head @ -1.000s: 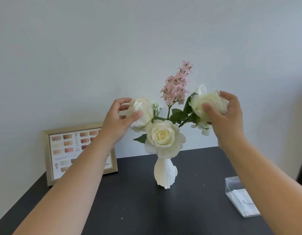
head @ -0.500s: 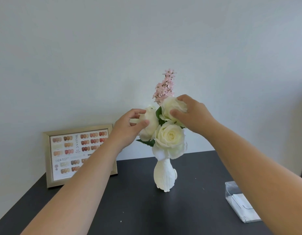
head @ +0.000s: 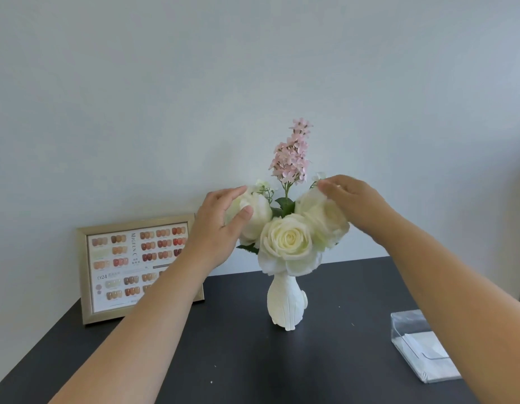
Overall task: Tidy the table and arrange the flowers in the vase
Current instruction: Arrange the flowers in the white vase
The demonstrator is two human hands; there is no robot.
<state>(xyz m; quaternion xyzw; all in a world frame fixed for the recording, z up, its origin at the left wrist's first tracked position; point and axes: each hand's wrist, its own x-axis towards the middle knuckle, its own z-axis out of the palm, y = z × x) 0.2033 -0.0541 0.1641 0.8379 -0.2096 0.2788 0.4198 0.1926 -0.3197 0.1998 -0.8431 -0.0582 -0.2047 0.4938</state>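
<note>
A white ribbed vase (head: 286, 304) stands upright in the middle of the dark table (head: 253, 371). It holds three white roses and a tall pink flower spike (head: 292, 153) behind them. The front rose (head: 287, 240) faces me, untouched. My left hand (head: 219, 228) cups the left rose (head: 257, 220), fingers over its top and thumb on its front. My right hand (head: 355, 204) lies over the top and back of the right rose (head: 322, 221), fingers curved onto it. Green leaves show between the blooms.
A gold-framed colour chart (head: 136, 266) leans against the pale wall at the back left. A clear plastic box with white paper inside (head: 422, 348) sits at the table's right edge. The wall stands close behind the vase.
My right hand has carried the right rose from the centre of the bunch out to the right. My left hand has shifted a little left on its rose. The pink spike now shows fully.
</note>
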